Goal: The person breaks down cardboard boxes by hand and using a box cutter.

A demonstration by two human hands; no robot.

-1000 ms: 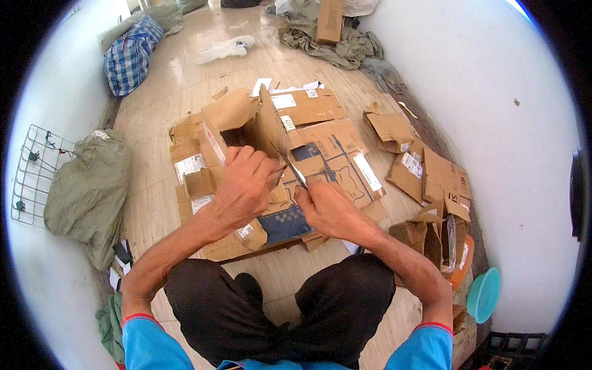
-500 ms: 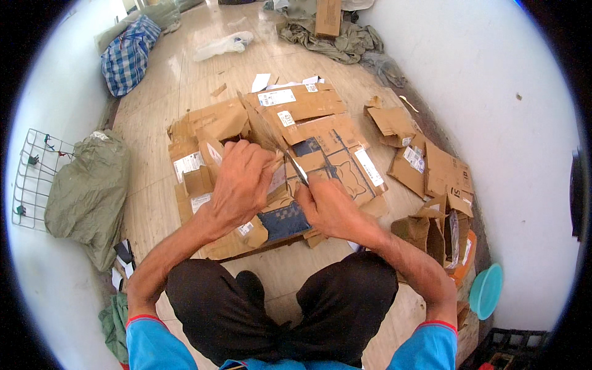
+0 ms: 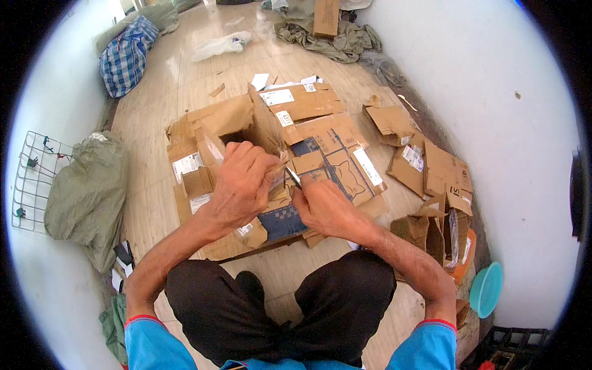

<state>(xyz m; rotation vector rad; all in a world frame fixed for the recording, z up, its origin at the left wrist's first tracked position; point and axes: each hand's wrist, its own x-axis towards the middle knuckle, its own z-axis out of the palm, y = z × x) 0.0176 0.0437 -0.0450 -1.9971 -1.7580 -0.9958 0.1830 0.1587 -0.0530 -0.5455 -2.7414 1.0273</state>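
Observation:
My left hand (image 3: 242, 184) is closed on the edge of an open brown cardboard box (image 3: 222, 114), which stands partly opened up on a pile of flattened cardboard. In my right hand (image 3: 327, 206) is a knife (image 3: 293, 177) with a short silver blade; the fist hides its handle. Its blade lies close beside my left fingers, at the box's edge. Under and right of the hands are flattened cardboard sheets (image 3: 345, 163), some with white labels and a dark blue printed patch. The exact spot where the blade meets the cardboard is hard to make out.
Torn cardboard pieces (image 3: 441, 166) lie on the right, above an orange container (image 3: 464, 256) and a turquoise basin (image 3: 486, 290). On the left, a grey-green sack (image 3: 89, 197) leans by a wire rack (image 3: 37, 179). A checked bag (image 3: 128, 55) and crumpled cloth (image 3: 345, 43) lie farther off.
The knife and my right hand have shifted slightly down and left. The box's upright flap has swung a little, so its dark opening shows more. My left hand keeps its hold.

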